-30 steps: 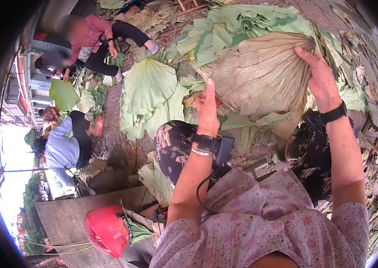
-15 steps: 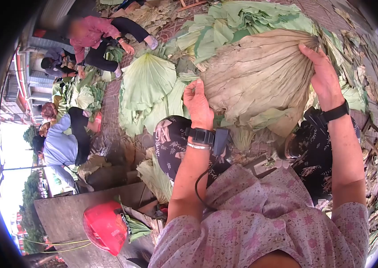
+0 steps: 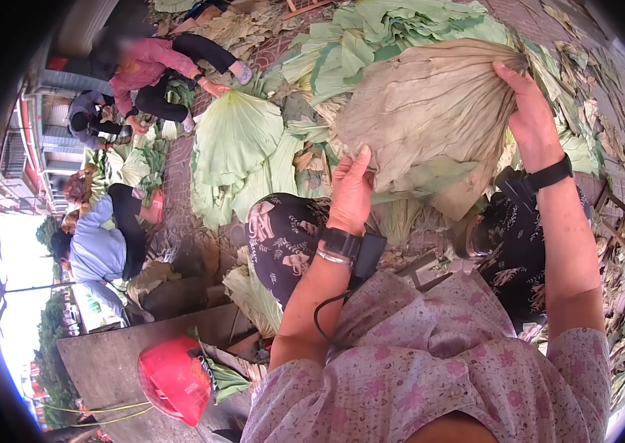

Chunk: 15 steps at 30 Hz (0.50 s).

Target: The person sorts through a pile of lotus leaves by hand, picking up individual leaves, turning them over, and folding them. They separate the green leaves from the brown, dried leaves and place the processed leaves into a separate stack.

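Observation:
A large brownish, dried lotus leaf (image 3: 431, 111), folded into a fan shape, hangs in front of me. My right hand (image 3: 533, 111) grips its pointed, gathered end at the upper right, thumb lying on the near face. At the lower left edge, my left hand (image 3: 351, 188) has its thumb and curled fingers closed on the leaf's margin; the fingertips are partly hidden. Beneath and behind it lies a pile of green lotus leaves (image 3: 394, 29). More pale green leaves, including a broad fan-shaped leaf (image 3: 238, 136), are spread to the left.
A person in a pink shirt (image 3: 151, 63) sits at the upper left, one hand at the top of the fan-shaped leaf. Other people sit farther left among leaves. A red helmet (image 3: 173, 378) rests on a board (image 3: 98, 347) at lower left. Leaf scraps litter the brick ground at right.
My left hand has moved right and down along the leaf's edge. The right hand keeps its hold nearly in place. The pink-shirted person's hand has reached the green fan-shaped leaf.

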### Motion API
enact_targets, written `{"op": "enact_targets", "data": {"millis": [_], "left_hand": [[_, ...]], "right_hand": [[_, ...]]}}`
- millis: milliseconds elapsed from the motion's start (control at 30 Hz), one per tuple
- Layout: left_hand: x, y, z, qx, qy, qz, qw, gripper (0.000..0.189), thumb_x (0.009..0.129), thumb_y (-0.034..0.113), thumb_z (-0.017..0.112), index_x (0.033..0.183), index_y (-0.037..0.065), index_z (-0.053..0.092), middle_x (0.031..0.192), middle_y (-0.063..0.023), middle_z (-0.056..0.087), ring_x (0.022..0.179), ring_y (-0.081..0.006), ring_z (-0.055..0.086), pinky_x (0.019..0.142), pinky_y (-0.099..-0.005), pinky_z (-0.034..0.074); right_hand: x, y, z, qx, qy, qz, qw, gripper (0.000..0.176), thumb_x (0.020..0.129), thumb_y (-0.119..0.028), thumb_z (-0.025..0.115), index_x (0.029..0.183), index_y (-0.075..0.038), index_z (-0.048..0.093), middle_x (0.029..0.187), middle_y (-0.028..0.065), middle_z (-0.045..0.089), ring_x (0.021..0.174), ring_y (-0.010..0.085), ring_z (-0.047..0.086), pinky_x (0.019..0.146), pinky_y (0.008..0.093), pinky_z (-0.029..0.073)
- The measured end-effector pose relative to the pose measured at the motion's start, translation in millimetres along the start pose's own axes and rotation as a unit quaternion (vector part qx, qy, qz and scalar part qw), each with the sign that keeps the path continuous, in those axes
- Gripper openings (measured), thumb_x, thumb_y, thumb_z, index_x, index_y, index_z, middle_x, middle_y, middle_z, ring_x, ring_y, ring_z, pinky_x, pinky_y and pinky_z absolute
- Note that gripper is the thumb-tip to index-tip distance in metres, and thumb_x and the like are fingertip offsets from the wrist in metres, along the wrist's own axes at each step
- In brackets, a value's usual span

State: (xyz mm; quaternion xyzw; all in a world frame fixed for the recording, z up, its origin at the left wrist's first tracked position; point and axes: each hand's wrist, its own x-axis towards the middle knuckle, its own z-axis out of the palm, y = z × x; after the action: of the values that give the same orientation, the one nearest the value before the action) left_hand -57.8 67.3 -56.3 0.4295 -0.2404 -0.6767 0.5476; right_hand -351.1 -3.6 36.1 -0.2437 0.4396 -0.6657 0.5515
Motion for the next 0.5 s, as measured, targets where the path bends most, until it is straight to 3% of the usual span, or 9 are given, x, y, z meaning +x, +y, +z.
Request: {"op": "enact_targets", "data": {"millis": [67,167,267,367,500], "left_hand": [[6.9,4.5,-4.4,-0.072,-0.003,0.021,0.997,0.017,0.092,0.025,0.072,0.101,0.012,0.066,0.105,-0.001,0.069,0.099,-0.0154,0.064,0.089,-0.0347,0.053],[13.7,5.5,-14.5,-0.057,0.071,0.063,0.994,0.024,0.092,0.026,0.071,0.109,0.01,0.066,0.111,-0.003,0.068,0.105,-0.0177,0.063,0.093,-0.0368,0.053],[17.0,12.4,-14.9,-0.178,0.044,-0.006,0.983,0.028,0.091,0.028,0.072,0.113,0.011,0.065,0.116,-0.0043,0.067,0.107,-0.0182,0.063,0.093,-0.0392,0.051],[0.1,19.2,4.8,-0.212,-0.037,-0.073,0.974,0.028,0.092,0.029,0.072,0.111,0.011,0.064,0.118,-0.0049,0.066,0.108,-0.0187,0.062,0.094,-0.0429,0.049],[-1.4,-7.5,2.3,-0.013,-0.021,-0.082,0.996,0.03,0.093,0.029,0.07,0.114,0.01,0.062,0.118,-0.0046,0.065,0.107,-0.019,0.062,0.091,-0.0435,0.05]], "right_hand": [[6.5,-2.3,-8.3,0.007,-0.01,0.011,1.0,0.034,0.089,-0.009,0.07,0.119,-0.002,0.054,0.113,0.0071,0.065,0.105,0.0184,0.062,0.094,0.0319,0.051],[5.3,-1.4,-8.4,0.003,-0.01,0.005,1.0,0.031,0.089,-0.012,0.071,0.116,-0.004,0.058,0.111,0.0056,0.066,0.104,0.0168,0.063,0.093,0.0314,0.05],[1.3,-2.1,-2.3,0.003,0.001,-0.003,1.0,0.027,0.091,-0.011,0.069,0.114,-0.002,0.059,0.111,0.0063,0.066,0.104,0.0173,0.063,0.093,0.0311,0.051],[2.4,-2.9,-3.8,0.001,0.003,-0.003,1.0,0.023,0.092,-0.011,0.067,0.112,-0.001,0.06,0.111,0.0069,0.067,0.103,0.0178,0.064,0.093,0.031,0.051],[4.2,-2.0,-2.0,0.005,0.002,-0.008,1.0,0.02,0.093,-0.012,0.065,0.11,-0.001,0.063,0.109,0.0067,0.067,0.102,0.0175,0.064,0.093,0.031,0.051]]}}
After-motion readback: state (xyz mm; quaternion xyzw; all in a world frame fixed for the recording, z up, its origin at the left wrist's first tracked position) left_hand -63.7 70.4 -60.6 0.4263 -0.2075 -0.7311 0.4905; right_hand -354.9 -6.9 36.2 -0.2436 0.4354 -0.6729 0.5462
